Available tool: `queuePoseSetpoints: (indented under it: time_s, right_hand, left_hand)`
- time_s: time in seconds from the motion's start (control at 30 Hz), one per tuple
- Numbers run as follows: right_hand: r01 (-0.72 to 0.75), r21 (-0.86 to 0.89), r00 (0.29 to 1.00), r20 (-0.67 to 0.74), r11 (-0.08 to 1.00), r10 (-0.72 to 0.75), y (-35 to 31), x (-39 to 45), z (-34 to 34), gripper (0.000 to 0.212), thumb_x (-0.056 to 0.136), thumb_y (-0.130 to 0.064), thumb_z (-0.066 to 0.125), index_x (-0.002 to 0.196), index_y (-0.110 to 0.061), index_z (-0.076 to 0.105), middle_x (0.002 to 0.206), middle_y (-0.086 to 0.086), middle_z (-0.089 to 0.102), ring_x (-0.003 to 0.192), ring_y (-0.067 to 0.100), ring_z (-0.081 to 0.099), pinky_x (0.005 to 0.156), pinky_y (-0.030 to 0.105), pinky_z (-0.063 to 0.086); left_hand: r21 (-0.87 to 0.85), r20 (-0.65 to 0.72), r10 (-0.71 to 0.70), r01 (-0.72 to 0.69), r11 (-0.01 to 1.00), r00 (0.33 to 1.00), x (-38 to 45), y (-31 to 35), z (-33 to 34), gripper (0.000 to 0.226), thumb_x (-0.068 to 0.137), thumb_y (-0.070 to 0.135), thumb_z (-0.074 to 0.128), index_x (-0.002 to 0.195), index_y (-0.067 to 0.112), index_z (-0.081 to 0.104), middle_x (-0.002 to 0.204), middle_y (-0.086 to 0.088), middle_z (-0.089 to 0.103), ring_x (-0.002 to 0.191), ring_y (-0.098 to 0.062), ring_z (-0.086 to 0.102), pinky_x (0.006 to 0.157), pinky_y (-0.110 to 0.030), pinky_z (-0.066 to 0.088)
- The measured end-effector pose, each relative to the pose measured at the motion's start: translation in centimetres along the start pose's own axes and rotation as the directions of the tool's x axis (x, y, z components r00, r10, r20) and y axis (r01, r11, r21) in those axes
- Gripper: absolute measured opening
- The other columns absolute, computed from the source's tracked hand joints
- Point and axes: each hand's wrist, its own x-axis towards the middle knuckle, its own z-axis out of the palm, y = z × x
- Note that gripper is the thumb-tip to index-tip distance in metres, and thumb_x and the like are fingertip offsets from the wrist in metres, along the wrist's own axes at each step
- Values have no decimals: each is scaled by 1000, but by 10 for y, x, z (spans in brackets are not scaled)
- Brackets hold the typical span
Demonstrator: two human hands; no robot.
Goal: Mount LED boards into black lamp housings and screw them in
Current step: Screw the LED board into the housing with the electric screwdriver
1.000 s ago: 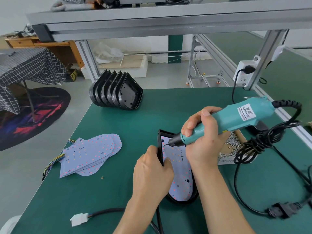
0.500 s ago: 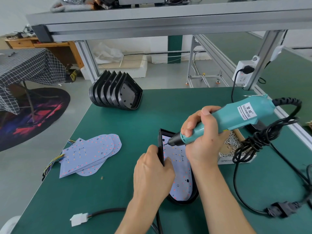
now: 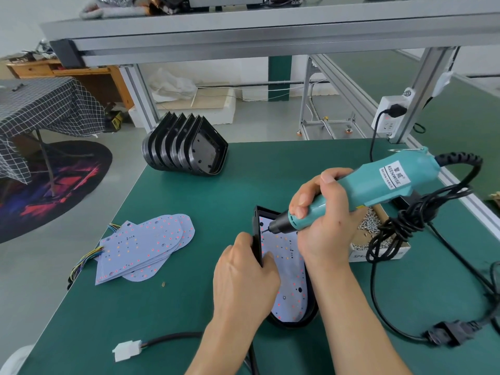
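While our right hand [image 3: 324,220] wraps its fingers [image 3: 300,201] around the teal electric screwdriver [image 3: 378,182], the tool leans down to the left and its bit meets the near-left corner of the LED board [image 3: 286,269] at the far end of the black housing [image 3: 257,234]. That housing lies flat on the green surface [image 3: 216,190] in front of us, with the white board seated inside it. Our left hand [image 3: 243,277] grips the housing's left wall, thumb on the outside and fingertips curled over the rim onto the board. Just right of the housing sits an open cardboard box of screws [image 3: 370,226], partly hidden behind a knot of the screwdriver's black cord [image 3: 400,226]. To the left, well apart from the housing, a fanned pile of spare LED boards [image 3: 143,250] rests near the surface's edge, coloured wires trailing from it. At the far edge we see a row of empty black housings [image 3: 186,147] standing on their sides, nested together. Near us, a white plug connector [image 3: 127,350] on a black cable lies on the surface.
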Motion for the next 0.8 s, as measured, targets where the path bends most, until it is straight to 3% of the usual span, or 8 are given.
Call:
queuePoseSetpoints:
  time_s: [0.33,0.63,0.73,0.8]
  right_hand:
    - [0,15,1000,-11,1000,0,2,-2,0,14,83,-19,61,83,-16,47,50,6,44,40,22,38,52,29,37]
    - [33,-35,996,84,999,-29,-2,0,-1,14,85,-23,63,91,-11,58,53,8,50,42,22,42,52,30,35]
    - [45,-39,997,72,998,-42,-16,4,3,14,85,-24,64,91,-12,58,54,8,51,42,23,43,52,29,36]
    - [6,-86,1000,12,996,-5,-29,10,4,19,84,-28,67,89,-13,58,55,8,52,42,23,42,50,28,36]
  left_hand:
    - [3,-23,23,-23,1000,999,0,-3,1,37,93,25,63,73,20,33,65,3,42,61,-18,36,54,-32,25]
    - [0,20,8,-8,1000,1000,7,-10,4,32,93,26,63,75,17,38,62,5,44,59,-19,40,52,-33,28]
    - [-5,43,-50,50,999,998,12,-16,4,28,92,25,63,77,14,42,64,4,49,60,-20,47,52,-32,32]
    - [-25,85,-95,97,995,992,14,-21,3,27,92,26,62,76,15,43,67,3,53,66,-23,61,54,-32,36]
